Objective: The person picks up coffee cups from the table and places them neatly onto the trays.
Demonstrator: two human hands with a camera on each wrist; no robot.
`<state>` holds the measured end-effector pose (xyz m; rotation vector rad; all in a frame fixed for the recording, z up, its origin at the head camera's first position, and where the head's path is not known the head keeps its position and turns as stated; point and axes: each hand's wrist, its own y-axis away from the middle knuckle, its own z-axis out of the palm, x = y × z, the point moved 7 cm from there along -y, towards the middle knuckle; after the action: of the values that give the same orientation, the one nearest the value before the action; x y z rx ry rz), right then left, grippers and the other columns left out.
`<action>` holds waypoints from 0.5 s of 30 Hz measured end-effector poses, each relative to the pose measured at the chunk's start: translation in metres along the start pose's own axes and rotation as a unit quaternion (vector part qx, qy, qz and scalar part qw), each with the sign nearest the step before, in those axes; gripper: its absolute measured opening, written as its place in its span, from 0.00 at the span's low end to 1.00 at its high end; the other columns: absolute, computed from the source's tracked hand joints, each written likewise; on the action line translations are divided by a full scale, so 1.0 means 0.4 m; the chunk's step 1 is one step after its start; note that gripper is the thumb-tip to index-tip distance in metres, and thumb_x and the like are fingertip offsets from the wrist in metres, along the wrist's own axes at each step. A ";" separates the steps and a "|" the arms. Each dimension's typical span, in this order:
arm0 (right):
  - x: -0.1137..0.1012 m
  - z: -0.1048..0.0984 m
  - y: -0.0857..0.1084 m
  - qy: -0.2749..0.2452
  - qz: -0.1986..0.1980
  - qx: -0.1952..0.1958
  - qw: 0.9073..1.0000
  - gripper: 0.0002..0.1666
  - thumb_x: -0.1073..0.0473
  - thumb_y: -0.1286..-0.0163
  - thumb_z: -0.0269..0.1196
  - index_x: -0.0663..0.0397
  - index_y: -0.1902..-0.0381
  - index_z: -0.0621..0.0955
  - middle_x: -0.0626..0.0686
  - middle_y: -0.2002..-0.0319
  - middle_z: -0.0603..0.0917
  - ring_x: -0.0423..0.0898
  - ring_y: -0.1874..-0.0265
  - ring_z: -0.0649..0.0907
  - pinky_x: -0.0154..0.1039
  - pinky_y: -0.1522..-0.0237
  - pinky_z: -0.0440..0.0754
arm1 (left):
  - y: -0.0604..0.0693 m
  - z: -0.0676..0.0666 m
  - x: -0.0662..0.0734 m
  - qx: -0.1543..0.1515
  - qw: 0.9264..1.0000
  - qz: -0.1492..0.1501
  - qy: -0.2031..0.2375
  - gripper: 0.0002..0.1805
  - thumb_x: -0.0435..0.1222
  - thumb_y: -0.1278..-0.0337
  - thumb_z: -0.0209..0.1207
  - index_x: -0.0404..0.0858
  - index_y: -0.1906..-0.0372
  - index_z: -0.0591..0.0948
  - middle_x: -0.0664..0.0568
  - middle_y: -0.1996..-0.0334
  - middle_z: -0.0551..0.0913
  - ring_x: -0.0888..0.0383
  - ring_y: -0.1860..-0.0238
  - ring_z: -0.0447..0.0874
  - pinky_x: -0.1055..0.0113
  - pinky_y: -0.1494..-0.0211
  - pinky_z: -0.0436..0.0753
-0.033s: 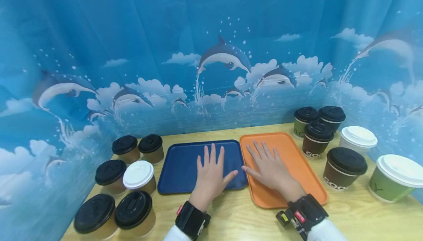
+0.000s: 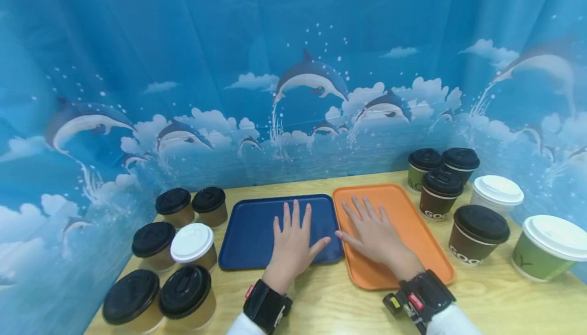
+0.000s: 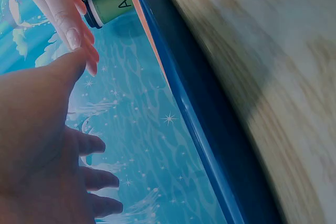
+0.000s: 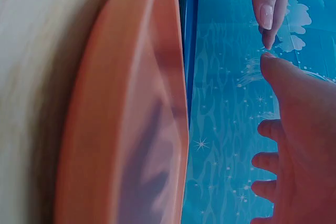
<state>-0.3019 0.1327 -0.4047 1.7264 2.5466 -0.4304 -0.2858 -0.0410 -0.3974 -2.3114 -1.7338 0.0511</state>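
Observation:
My left hand [image 2: 292, 243] is held over a dark blue tray [image 2: 245, 238], its fingers straight and spread. Over an orange tray [image 2: 403, 202] is my right hand [image 2: 373, 233], likewise spread flat with nothing in it. Both wrist views show a gap between hand and tray, and a shadow falls on the orange tray [image 4: 152, 182]. The two trays lie side by side on a wooden table, their edges close together. My thumbs point toward each other without meeting in the head view. Both trays hold nothing that I can see.
Left of the blue tray stand several brown cups with black lids [image 2: 185, 294] and one with a white lid [image 2: 192, 243]. At the right are several black-lidded cups [image 2: 479, 233] and two white-lidded cups [image 2: 545, 253]. A blue dolphin-print curtain [image 2: 293, 161] hangs behind the table.

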 end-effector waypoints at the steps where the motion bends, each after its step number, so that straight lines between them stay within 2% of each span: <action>1: -0.001 -0.001 0.000 0.001 -0.002 0.000 1.000 0.48 0.30 0.26 0.52 0.52 0.20 0.58 0.64 0.21 0.55 0.68 0.23 0.52 0.73 0.29 0.47 | 0.000 0.001 0.000 -0.001 1.000 -0.001 0.000 0.49 0.66 0.35 0.53 0.42 0.20 0.57 0.35 0.21 0.53 0.34 0.21 0.47 0.33 0.28 0.58; 9: -0.004 0.000 0.000 0.008 -0.003 -0.015 1.000 0.47 0.30 0.25 0.50 0.54 0.21 0.60 0.65 0.21 0.55 0.68 0.23 0.52 0.73 0.30 0.49 | -0.003 0.008 -0.001 0.007 1.000 0.002 0.000 0.49 0.66 0.36 0.53 0.41 0.20 0.58 0.34 0.22 0.54 0.34 0.21 0.48 0.33 0.28 0.58; 15: -0.004 0.006 0.002 0.001 -0.003 -0.024 1.000 0.47 0.31 0.25 0.50 0.55 0.21 0.61 0.65 0.21 0.54 0.68 0.23 0.51 0.73 0.29 0.46 | -0.004 0.010 -0.002 -0.008 1.000 -0.002 -0.006 0.50 0.67 0.36 0.53 0.42 0.20 0.56 0.35 0.21 0.52 0.35 0.21 0.46 0.33 0.28 0.57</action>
<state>-0.3008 0.1308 -0.4071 1.7047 2.5422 -0.3643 -0.2884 -0.0407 -0.4010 -2.3224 -1.7511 0.0499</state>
